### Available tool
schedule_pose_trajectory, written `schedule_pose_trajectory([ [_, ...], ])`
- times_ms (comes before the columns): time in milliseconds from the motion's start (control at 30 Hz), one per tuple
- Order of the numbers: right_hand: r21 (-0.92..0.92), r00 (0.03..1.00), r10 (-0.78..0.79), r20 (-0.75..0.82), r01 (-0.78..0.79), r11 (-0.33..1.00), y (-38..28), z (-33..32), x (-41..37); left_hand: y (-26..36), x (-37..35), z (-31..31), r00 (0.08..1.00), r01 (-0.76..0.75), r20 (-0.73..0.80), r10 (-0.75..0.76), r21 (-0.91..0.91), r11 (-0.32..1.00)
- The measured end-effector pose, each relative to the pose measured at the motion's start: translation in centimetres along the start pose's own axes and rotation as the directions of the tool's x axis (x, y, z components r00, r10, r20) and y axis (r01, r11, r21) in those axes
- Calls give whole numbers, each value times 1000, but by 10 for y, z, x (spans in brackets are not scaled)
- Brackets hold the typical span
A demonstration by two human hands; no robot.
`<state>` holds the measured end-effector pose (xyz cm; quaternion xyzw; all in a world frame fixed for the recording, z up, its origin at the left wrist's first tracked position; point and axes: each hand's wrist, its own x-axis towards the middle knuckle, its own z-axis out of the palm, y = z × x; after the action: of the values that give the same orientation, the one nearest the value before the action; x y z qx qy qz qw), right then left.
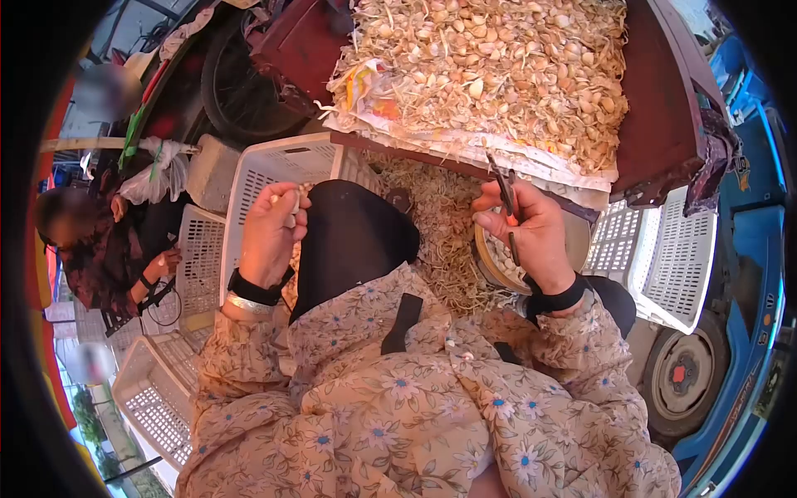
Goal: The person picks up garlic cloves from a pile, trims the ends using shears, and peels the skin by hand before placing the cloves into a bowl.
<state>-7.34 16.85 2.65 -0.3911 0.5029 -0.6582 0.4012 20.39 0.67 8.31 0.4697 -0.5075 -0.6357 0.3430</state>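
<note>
My left hand [272, 228] is closed around pale garlic cloves [290, 206], over a white crate by my left knee. Further right, my right hand [531, 228] grips a pair of dark scissors [504, 184], blades pointing up and away from me. Below that hand stands a round tub [491, 264] with whitish cloves in it, partly hidden by the hand. In front of both hands a thick layer of loose garlic cloves [498, 79] covers a sheet on a dark red surface.
A white crate [264, 153] stands at my left and another white crate [677, 257] at my right. Dry stalks and peelings [444, 224] litter the ground between my knees. Another person [100, 249] sits at the far left. A blue vehicle [751, 249] with a wheel is at the right.
</note>
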Motion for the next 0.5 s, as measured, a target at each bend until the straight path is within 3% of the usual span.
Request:
schedule_pose_trajectory([
  [33,-28,999,-6,-39,5,1000,-2,-9,2,3,10,-24,992,-85,-66,106,265,961],
  [67,13,996,0,-94,2,1000,-5,-18,4,3,22,-53,985,-51,-90,145,654,755],
  [100,58,991,6,-135,2,998,-8,-25,6,-5,39,-96,970,-149,88,225,952,269],
  [133,-30,972,-76,-222,71,997,-9,-32,9,-4,42,-108,964,-214,224,146,974,-80],
  [167,-13,955,-71,-289,70,997,-12,-38,12,1,41,-86,972,-158,165,167,986,-52],
  [233,32,913,-49,-405,67,997,-20,-48,15,-2,68,-45,937,-300,232,262,918,261],
  [300,98,909,-3,-416,48,994,-27,-57,18,5,83,37,879,-460,317,357,762,457],
  [367,80,903,30,-428,5,997,-25,-66,21,5,101,112,869,-493,387,307,640,589],
  [433,87,893,-14,-450,60,994,-17,-69,26,-7,140,164,772,-633,493,401,542,553],
  [500,124,893,1,-451,62,990,-15,-73,27,-8,171,206,804,-589,499,324,589,553],
])
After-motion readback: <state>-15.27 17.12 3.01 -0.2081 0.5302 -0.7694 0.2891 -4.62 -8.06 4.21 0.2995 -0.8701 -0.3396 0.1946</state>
